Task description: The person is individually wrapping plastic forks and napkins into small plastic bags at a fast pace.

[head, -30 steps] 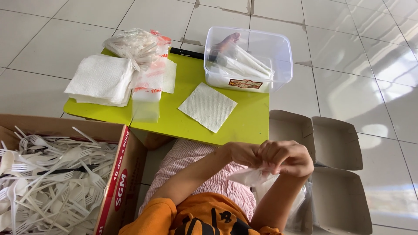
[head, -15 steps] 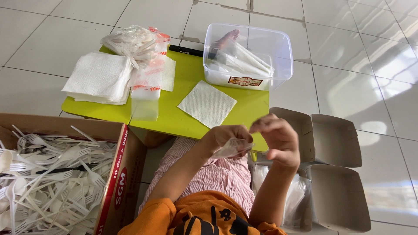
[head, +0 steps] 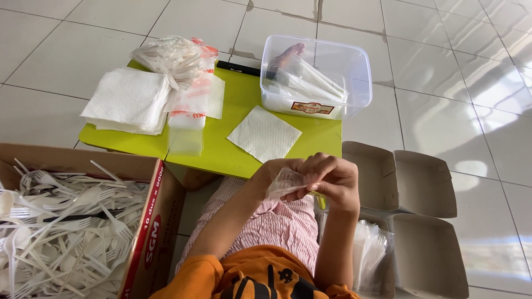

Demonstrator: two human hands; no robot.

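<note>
two hands meet just above the person's lap, off the near edge of the low green table point(head: 221, 155). the left hand point(head: 271, 174) and right hand point(head: 332, 177) are both curled shut around a small clear plastic sleeve point(head: 284, 182), fingers pinching its mouth as if working it open; what is inside it cannot be told. the film looks thin and slick, so a hard pull could tear it, or it could slip from the fingertips and drop onto the striped lap below. on the person's left, a cardboard box point(head: 149, 221) heaped with white plastic forks point(head: 61, 221) sits close by the elbow, and a careless reach might catch the tines. to the right, open brown paper boxes point(head: 421, 182) lie on the floor. a single napkin point(head: 265, 133) lies near the table's near edge and could be brushed off. farther on, a napkin stack point(head: 127, 99) overhangs the left edge, beside a bag of sleeves point(head: 172, 55). a clear tub point(head: 354, 72) fills the far right corner.
</note>
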